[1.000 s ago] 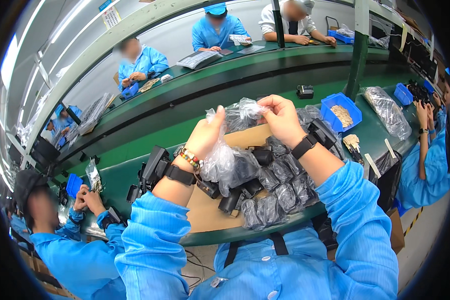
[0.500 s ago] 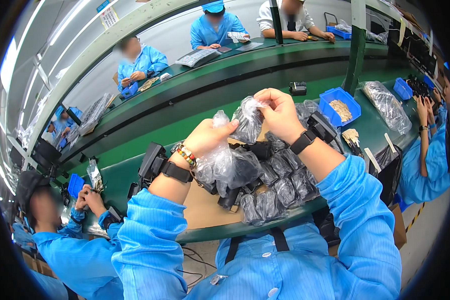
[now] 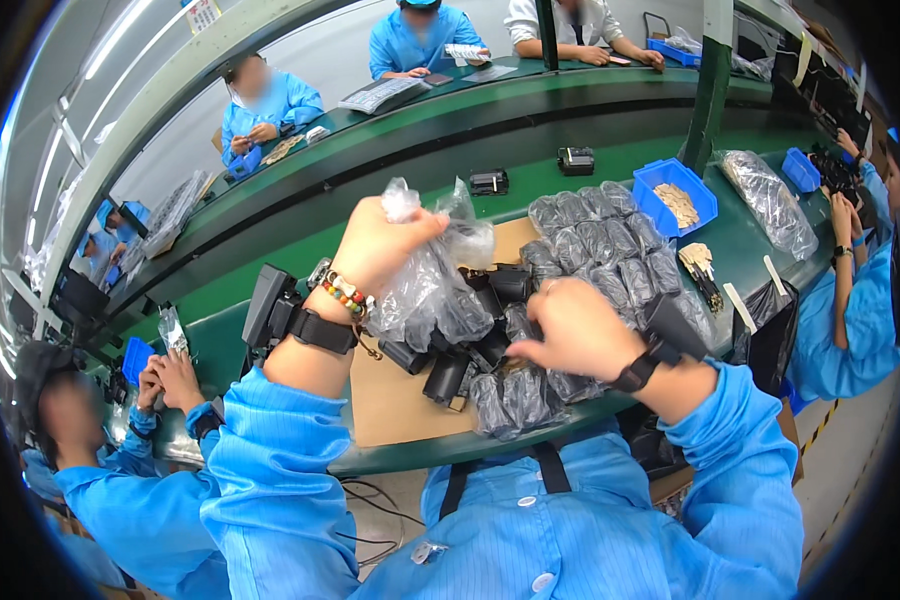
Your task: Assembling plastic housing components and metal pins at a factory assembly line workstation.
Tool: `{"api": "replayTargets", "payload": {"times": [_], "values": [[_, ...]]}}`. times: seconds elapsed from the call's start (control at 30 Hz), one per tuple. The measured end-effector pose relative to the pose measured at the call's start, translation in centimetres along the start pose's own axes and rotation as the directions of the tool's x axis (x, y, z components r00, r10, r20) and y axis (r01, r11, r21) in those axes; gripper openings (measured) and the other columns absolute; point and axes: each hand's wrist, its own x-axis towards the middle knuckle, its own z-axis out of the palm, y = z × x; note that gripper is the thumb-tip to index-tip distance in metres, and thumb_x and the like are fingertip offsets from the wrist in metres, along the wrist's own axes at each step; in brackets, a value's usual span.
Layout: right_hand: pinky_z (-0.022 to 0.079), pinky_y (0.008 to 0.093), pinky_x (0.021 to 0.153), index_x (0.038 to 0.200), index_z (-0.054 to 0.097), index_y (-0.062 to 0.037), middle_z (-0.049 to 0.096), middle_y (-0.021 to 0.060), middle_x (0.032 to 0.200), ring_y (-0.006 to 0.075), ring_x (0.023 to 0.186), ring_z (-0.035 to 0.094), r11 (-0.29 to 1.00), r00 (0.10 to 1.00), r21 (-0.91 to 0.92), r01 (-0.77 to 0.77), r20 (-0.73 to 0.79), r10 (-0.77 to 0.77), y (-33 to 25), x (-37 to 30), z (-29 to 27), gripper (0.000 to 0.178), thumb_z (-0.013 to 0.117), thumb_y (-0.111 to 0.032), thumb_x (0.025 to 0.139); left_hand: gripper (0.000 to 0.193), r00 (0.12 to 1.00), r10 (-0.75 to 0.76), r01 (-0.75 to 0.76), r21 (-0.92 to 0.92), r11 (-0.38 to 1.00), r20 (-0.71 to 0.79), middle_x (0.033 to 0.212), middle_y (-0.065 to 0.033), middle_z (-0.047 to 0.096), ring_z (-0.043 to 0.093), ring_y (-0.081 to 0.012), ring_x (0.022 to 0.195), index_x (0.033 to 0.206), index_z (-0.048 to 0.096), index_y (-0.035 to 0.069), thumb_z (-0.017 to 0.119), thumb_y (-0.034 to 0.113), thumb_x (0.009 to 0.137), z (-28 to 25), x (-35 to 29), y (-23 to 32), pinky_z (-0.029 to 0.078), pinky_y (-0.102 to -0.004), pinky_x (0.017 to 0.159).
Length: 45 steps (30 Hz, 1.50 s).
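Note:
My left hand [image 3: 378, 245] is closed on a bunch of clear plastic bags [image 3: 425, 290], which hang over the near part of the pile. My right hand [image 3: 585, 332] is slightly blurred, low over the pile, its thumb apart from its forefinger; the other fingertips are hidden, and nothing shows in it. Below and between the hands lie bare black box-shaped devices [image 3: 448, 380]. Rows of similar black devices wrapped in clear plastic [image 3: 600, 240] spread to the right and far side, and several wrapped ones [image 3: 505, 405] lie at the near edge.
Brown cardboard [image 3: 395, 410] covers part of the green bench. A blue bin [image 3: 705, 215] of small tan pieces stands right, beside a plastic-wrapped bundle [image 3: 768, 205]. Two black devices [image 3: 488, 181] sit on the green strip beyond. Co-workers sit left, right and across.
My right hand has left the bag it pinched beside my left hand and come down toward me, over the pile. My left hand has moved slightly left and up, still holding bags.

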Motion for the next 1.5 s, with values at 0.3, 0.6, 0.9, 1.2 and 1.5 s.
{"api": "replayTargets", "payload": {"times": [0.3,0.6,0.9,1.2,1.5], "values": [[0.048,0.0432,0.068,0.072,0.062,0.0021,0.059,0.0208,0.071,0.0366,0.071,0.059,0.995,0.997,0.08,-0.057,-0.046,0.061,2.4,1.6,1.1,0.014,0.061,-0.012,0.071,0.012,0.98,0.169,-0.172,-0.027,0.985,-0.109,0.077,-0.0006,0.062,0.053,-0.0059,0.069,0.075,0.062,0.004,0.069,0.012,0.076,-1.8,0.2,1.6,0.04,-0.0225,0.062],[0.05,0.0391,0.063,0.065,0.062,0.0007,0.061,0.0178,0.069,0.0319,0.068,0.062,0.984,0.999,-0.177,0.016,-0.038,-0.023,-0.4,0.6,2.0,0.009,0.06,-0.007,0.06,0.023,0.958,0.252,-0.231,0.153,0.961,-0.134,0.065,0.0058,0.049,0.041,-0.0037,0.059,0.068,0.053,0.007,0.071,0.019,0.077,-0.2,0.7,-0.2,0.033,-0.0215,0.052],[0.05,0.0301,0.063,0.083,0.064,0.0054,0.065,0.0143,0.073,0.0172,0.068,0.063,0.744,0.931,0.655,-0.129,-0.179,0.319,4.4,4.0,-2.0,0.015,0.054,-0.001,0.074,0.017,0.926,0.333,-0.346,-0.045,0.937,-0.176,0.075,-0.0002,0.059,0.052,-0.0062,0.066,0.073,0.051,0.005,0.065,0.009,0.081,-1.1,0.7,-0.1,0.042,-0.0235,0.064],[0.047,0.0235,0.065,0.094,0.059,0.0024,0.063,0.0052,0.083,0.0107,0.072,0.059,0.089,0.901,0.991,0.099,-0.127,0.416,2.5,5.5,-0.4,0.015,0.052,0.004,0.081,0.037,0.97,0.172,-0.186,0.068,0.98,0.169,0.092,-0.005,0.064,0.056,-0.0081,0.085,0.105,0.061,-0.003,0.07,0.021,0.078,3.4,-1.5,-0.3,0.047,-0.0258,0.076],[0.046,0.0241,0.068,0.1,0.06,0.0022,0.063,0.0047,0.086,0.0111,0.077,0.058,0.01,0.929,1.0,-0.018,0.013,0.369,2.0,6.3,1.4,0.021,0.052,0.004,0.081,0.019,0.962,0.214,-0.22,-0.017,0.975,-0.172,0.076,-0.0026,0.065,0.055,-0.0076,0.069,0.085,0.066,-0.002,0.067,0.017,0.082,5.1,-1.4,-1.5,0.045,-0.0244,0.063]]}}
